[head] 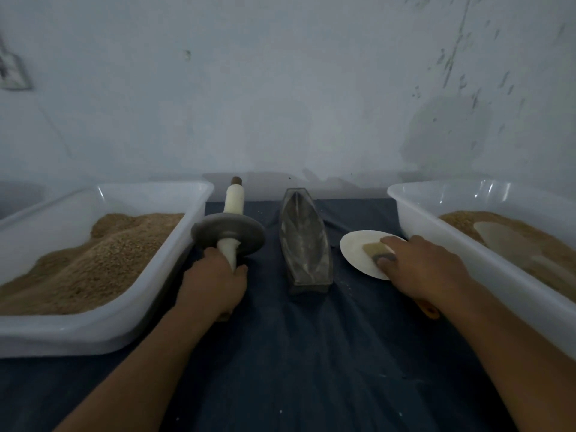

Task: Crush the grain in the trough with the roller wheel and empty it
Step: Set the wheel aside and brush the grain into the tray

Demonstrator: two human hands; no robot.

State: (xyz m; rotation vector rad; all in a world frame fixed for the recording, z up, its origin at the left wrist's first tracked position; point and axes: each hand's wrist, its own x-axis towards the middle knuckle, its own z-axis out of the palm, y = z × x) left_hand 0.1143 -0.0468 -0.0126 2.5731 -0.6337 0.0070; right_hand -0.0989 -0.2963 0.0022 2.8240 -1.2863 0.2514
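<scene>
We grip the roller wheel [228, 234] in our left hand [215, 282]; right hand [427, 269] apparently holds a brush [378, 251]. Trough [305, 241] looks emptied; next, refill it.

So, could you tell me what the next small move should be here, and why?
Probably set the brush down on the white plate and free the right hand. The trough looks empty apart from pale dust, and the left hand grips the roller wheel beside it, so fresh grain seems to be needed before any crushing.
</scene>
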